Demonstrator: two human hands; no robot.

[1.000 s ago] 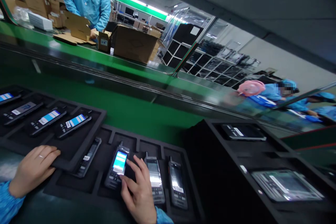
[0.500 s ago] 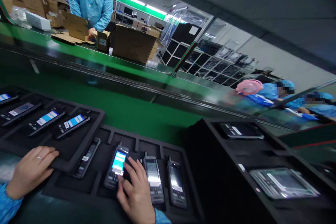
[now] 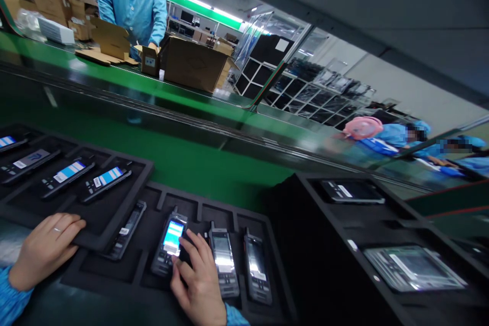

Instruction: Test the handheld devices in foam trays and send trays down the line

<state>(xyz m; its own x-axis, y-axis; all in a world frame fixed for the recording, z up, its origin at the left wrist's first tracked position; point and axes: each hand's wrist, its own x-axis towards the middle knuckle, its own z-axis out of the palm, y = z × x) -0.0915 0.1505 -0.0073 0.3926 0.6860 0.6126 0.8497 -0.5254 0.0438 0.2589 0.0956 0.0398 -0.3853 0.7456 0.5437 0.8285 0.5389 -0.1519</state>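
Note:
My right hand [image 3: 197, 282] rests on a black handset with a lit blue screen [image 3: 170, 240] that lies in a black foam tray [image 3: 114, 277]; its thumb presses the keypad and the fingers curl along the handset's right side. Two dark-screened handsets [image 3: 222, 261] lie in slots just right of it, one more [image 3: 127, 229] to the left. My left hand [image 3: 45, 249] lies flat, fingers stretched, on the near edge of a second foam tray [image 3: 93, 221] stacked on the left, which holds several handsets with lit screens [image 3: 69, 173].
A tall stack of black trays [image 3: 344, 265] with flat devices stands at the right. Beyond runs a green conveyor belt [image 3: 191, 163]. A person in a blue coat [image 3: 130, 2] works at cardboard boxes [image 3: 193, 63] across the line. More workers [image 3: 385, 135] sit at far right.
My right hand has slid slightly down and left on the lit handset, with the thumb now on its keypad. The person across has moved a hand at the small box.

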